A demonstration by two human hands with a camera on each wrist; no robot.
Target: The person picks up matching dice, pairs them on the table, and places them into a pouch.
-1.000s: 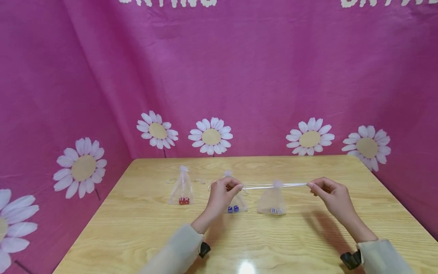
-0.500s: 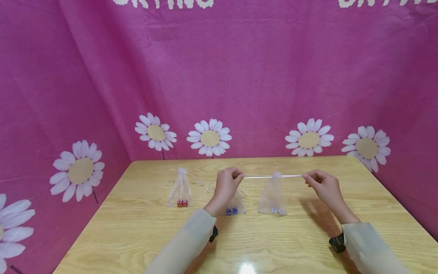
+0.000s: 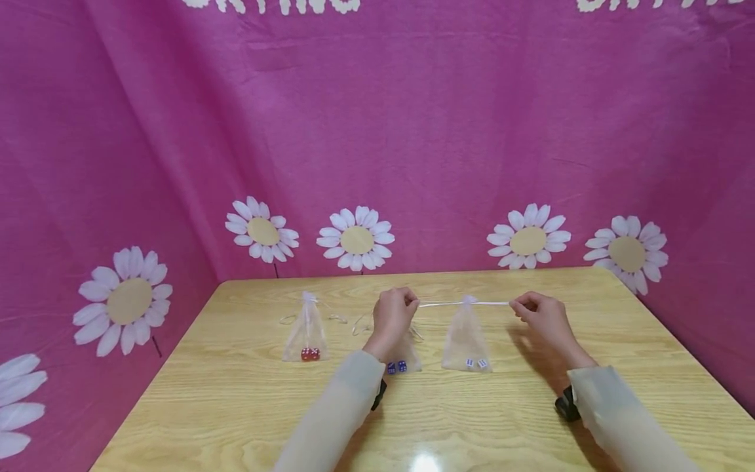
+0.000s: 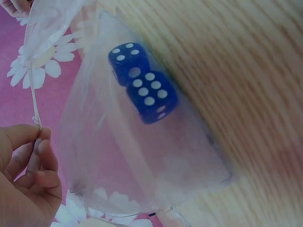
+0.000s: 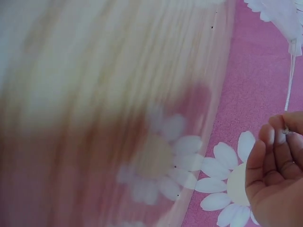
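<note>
A sheer drawstring pouch with white dice in its bottom stands at the right of the row, its neck gathered narrow. Its white drawstring runs taut to both sides. My left hand pinches the left end between thumb and fingertip; my right hand pinches the right end. Behind my left hand and sleeve, partly hidden, is a second pouch with blue dice, large in the left wrist view. The third pouch, holding red dice, is at the left with its neck gathered.
All pouches are on a light wooden table. Loose string loops lie beside the red-dice pouch. A magenta cloth printed with daisies hangs behind the table and along its left side.
Both hands have risen a little, and the right hand has come slightly left. The white-dice pouch's neck has lifted and its body has straightened. The drawstring stays taut.
</note>
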